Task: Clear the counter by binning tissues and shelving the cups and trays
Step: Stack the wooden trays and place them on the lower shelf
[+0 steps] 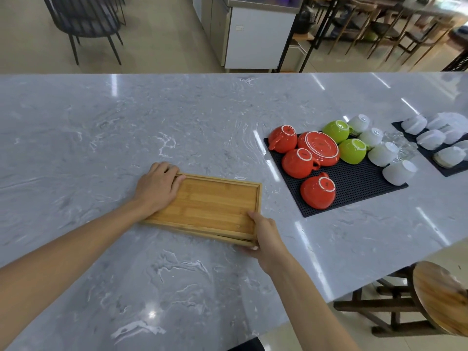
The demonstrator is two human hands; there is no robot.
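The left hand (158, 187) grasps the far left corner of the bamboo tray (210, 207), with the fingers curled over its rim, and the right hand (264, 233) grasps the near right corner, thumb on top and fingers under the edge. A second tray seems to lie below it, since a second rim shows at the near side. The tray lies on the grey marble worktop (101, 127), about in the middle between the far edge and the near edge. To the left of the tray and behind it the worktop gives wide open room. To the right, well apart, a dark rubber mat (359, 193) carries upside-down red cups (317, 191), a red saucer (319, 149), green cups (352, 151) and white cups (398, 172). Small marks are printed on the cup bottoms, but they are too small to read. A second mat (435, 162) with white cups is near the right edge. A wooden stool (440, 297) stands past the near right edge.
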